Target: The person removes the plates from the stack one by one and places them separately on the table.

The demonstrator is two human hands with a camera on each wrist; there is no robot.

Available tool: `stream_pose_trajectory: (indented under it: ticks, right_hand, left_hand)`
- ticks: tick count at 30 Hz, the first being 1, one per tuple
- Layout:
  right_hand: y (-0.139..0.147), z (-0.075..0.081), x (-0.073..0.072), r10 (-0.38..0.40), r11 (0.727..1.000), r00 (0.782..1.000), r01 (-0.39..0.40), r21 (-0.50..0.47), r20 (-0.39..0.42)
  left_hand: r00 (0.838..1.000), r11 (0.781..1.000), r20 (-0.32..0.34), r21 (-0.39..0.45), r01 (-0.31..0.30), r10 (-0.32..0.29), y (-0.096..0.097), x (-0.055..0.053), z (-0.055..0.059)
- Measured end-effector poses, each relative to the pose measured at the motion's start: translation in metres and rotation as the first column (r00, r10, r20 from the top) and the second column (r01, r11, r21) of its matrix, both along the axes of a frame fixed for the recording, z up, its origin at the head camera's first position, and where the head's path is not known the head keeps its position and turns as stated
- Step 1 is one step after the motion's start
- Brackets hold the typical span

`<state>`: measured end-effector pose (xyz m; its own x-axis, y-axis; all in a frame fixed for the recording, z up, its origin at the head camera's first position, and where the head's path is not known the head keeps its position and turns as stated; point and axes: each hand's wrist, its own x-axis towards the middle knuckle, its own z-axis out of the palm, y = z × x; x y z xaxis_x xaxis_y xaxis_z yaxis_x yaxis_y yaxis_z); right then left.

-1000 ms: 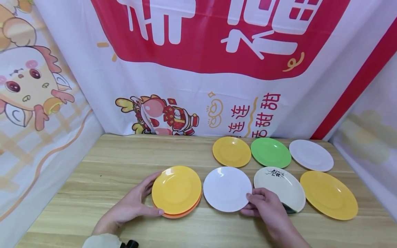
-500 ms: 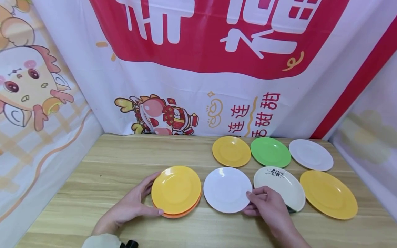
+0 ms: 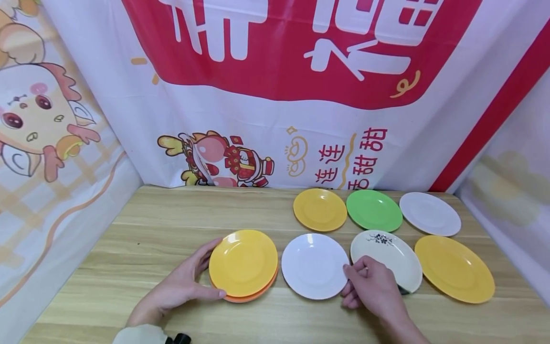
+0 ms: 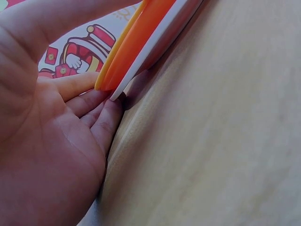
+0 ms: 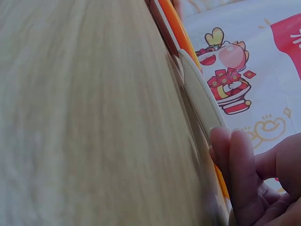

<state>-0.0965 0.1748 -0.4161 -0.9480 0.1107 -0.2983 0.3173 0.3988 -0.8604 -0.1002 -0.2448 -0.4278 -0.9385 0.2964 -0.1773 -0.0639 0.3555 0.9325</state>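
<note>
My left hand (image 3: 189,282) grips a small stack of plates from its left side, thumb at the near rim and fingers round the far rim. On top is a yellow plate (image 3: 243,263). Beneath it lie an orange plate (image 4: 141,40) and a pale-edged plate (image 4: 162,37), best seen in the left wrist view. Just right of the stack, a white plate (image 3: 315,266) is pinched at its right rim by my right hand (image 3: 374,289). From the right wrist, that plate (image 5: 202,89) looks raised slightly off the table at the near side.
On the wooden table (image 3: 163,215), a flower-patterned plate (image 3: 397,258) lies beside my right hand, with a yellow oval plate (image 3: 455,270) further right. Behind them sit a yellow plate (image 3: 320,210), a green plate (image 3: 374,210) and a white oval plate (image 3: 429,214), near the cloth backdrop (image 3: 275,134).
The white plate has shifted slightly toward the near edge, and my right hand's fingers have moved a little at its rim. My left hand and the stack stay practically still.
</note>
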Motion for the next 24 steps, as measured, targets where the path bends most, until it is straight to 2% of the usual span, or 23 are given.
stream_pose_trajectory:
  ticks: [16,24]
  right_hand:
    - [-0.0022,-0.0015,-0.0016,0.031,0.999,0.999,-0.03,0.032,-0.032]
    - [-0.0026,-0.0007,-0.0009,0.062,0.993,0.998,-0.059,0.105,-0.022]
  left_hand:
    - [1.0,1.0,0.005,-0.006,-0.004,0.004,0.0001,0.0006,0.0017]
    - [0.999,1.0,0.043,-0.006,-0.016,0.016,0.0004,-0.0009,0.0018]
